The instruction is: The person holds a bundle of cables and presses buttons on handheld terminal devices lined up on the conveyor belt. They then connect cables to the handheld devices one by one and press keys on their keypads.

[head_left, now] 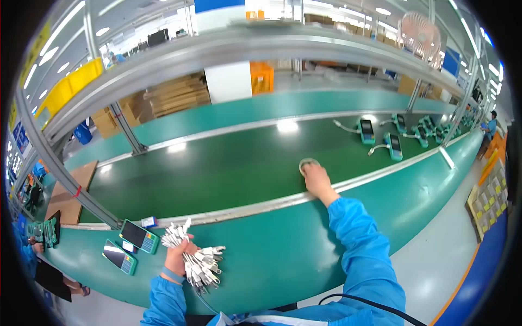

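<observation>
The bundle of white cables (202,263) was at the near left, above the green work surface (283,239), and you held it in your left hand (178,255). Your left fingers were closed around the gathered cables, with connector ends fanning out above and below your grip. That arm came up from the near edge, its blue sleeve short of the wristband (172,275). Just left of the bundle, two handheld terminals (138,236) lay on the surface, with one small blue-and-white box (148,221) by the rail and another (129,246) between the terminals. Your right arm reached forward from the near right, crossing the metal rail (255,208), and your right hand (317,179) was palm down over the dark green belt (217,163). Its fingers were bent and bunched close together, touching a pale ring-shaped thing (309,162) at the far side of the hand; whether they pinched it or only touched it, you could not tell from this view. Farther right on the belt lay more terminals (395,147), several with short white cables trailing from them. A brown board (68,190) lay at the left end, and a person in blue (490,127) was at the far right.
</observation>
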`<state>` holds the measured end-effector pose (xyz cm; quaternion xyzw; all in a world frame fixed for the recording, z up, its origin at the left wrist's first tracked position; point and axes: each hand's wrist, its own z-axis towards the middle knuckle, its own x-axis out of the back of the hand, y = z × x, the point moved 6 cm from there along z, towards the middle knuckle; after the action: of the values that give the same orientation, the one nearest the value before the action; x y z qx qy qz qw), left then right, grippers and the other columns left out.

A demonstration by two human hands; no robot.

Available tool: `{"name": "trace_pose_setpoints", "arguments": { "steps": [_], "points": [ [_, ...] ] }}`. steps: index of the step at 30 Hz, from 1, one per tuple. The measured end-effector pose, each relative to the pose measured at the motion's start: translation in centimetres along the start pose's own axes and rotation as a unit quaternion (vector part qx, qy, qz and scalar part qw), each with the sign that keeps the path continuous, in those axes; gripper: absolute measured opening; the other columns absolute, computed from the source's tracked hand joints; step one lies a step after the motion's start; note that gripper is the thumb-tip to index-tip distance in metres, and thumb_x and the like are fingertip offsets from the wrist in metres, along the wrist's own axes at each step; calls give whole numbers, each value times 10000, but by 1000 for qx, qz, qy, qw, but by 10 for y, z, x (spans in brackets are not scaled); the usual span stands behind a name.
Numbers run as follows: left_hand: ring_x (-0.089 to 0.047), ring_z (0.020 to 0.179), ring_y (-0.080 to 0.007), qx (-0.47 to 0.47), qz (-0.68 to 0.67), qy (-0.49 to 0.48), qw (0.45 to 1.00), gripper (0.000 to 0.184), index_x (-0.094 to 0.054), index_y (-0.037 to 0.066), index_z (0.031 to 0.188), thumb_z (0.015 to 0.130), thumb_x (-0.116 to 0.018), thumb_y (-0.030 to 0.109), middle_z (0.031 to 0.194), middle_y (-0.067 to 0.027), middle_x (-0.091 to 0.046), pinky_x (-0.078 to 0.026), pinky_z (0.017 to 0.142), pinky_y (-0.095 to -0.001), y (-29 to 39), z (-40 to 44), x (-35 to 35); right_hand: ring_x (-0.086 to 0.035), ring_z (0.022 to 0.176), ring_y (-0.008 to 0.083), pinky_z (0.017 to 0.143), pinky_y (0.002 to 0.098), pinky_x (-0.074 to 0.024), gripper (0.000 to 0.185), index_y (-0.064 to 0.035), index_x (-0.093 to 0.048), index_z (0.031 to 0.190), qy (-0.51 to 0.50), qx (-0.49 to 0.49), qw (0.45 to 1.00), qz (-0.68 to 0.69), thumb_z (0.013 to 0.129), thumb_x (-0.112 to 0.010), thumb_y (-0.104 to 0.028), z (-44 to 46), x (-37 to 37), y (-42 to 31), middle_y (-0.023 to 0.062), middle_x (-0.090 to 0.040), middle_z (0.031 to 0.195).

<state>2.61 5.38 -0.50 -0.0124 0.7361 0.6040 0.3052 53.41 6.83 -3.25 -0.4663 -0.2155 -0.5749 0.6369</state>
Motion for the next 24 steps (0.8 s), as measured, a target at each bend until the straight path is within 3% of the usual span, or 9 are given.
{"name": "trace_pose_setpoints", "arguments": {
  "steps": [2, 3, 6, 8, 12, 17, 20, 21, 24],
  "points": [
    [-457, 644, -142, -3, -16, -26, 1000, 244, -553, -2, 1099, 933, -614, 166, 669, -7, -455, -460, 707, -354, -25, 32, -14, -598, 983, 366, 806, 480, -484, 148, -79, -624, 987, 16, 5, 999, 43, 850, -566, -70, -4, -5, 12, 134, -633, 1008],
    [-456, 653, -145, 7, -68, -35, 997, 269, -547, -34, 1124, 923, -610, 134, 679, -19, -464, -440, 682, -327, -43, -25, -13, -595, 988, 361, 816, 480, -478, 161, -79, -632, 996, -1, 40, 999, 29, 845, -578, -61, -45, 52, -23, 128, -632, 1001],
    [-501, 679, -164, 7, -68, -60, 996, 345, -530, -66, 1194, 881, -585, 68, 700, -40, -507, -441, 685, -316, -25, -28, -9, -585, 942, 290, 826, 430, -439, 180, -96, -662, 961, 200, 194, 960, 31, 797, -635, -29, -48, 150, -156, 65, -614, 943],
    [-550, 719, -180, 3, -54, -78, 995, 394, -517, -61, 1238, 870, -582, 65, 734, -64, -563, -457, 706, -316, -21, -30, -1, -595, 881, 276, 790, 417, -437, 231, -68, -664, 949, 359, 307, 881, -27, 731, -653, 8, -41, 231, -220, 76, -627, 911],
    [-592, 711, -159, 10, -49, -63, 997, 372, -525, -38, 1245, 888, -563, 56, 767, -72, -606, -477, 665, -275, -21, -36, 14, -599, 815, 323, 736, 420, -447, 123, -73, -665, 970, 528, 229, 816, -64, 867, -607, -42, 21, 377, -275, 108, -651, 870],
    [-589, 756, -177, 15, -72, -94, 993, 334, -553, -7, 1234, 906, -549, 58, 787, -61, -610, -494, 746, -313, -21, -41, 14, -647, 1023, 360, 878, 392, -511, 295, -60, -690, 1110, 305, 46, 945, -110, 874, -552, -172, 141, 434, -213, 172, -694, 1065],
    [-584, 762, -157, 3, -81, -106, 991, 360, -547, -6, 1280, 935, -590, 85, 877, -55, -631, -520, 868, -389, -24, -34, 21, -652, 1061, 259, 927, 365, -489, 317, -52, -662, 1176, 413, 121, 902, -41, 910, -561, -191, 117, 435, -200, 146, -695, 1108],
    [-581, 733, -144, 5, -76, -123, 989, 470, -495, 4, 1353, 935, -629, 171, 731, -10, -581, -496, 936, -441, -14, -42, 17, -622, 1112, 231, 958, 345, -473, 320, -17, -619, 1217, 358, 173, 916, 43, 926, -564, -138, 86, 419, -216, 136, -666, 1170],
    [-529, 672, -88, -15, -78, -136, 987, 358, -574, 25, 1272, 934, -636, 126, 694, 20, -534, -529, 841, -366, 1, -64, 24, -595, 1130, 213, 966, 333, -460, 296, 5, -557, 1264, 191, 225, 944, 143, 973, -515, -31, -49, 323, -275, 134, -618, 1242]
  ]
}}
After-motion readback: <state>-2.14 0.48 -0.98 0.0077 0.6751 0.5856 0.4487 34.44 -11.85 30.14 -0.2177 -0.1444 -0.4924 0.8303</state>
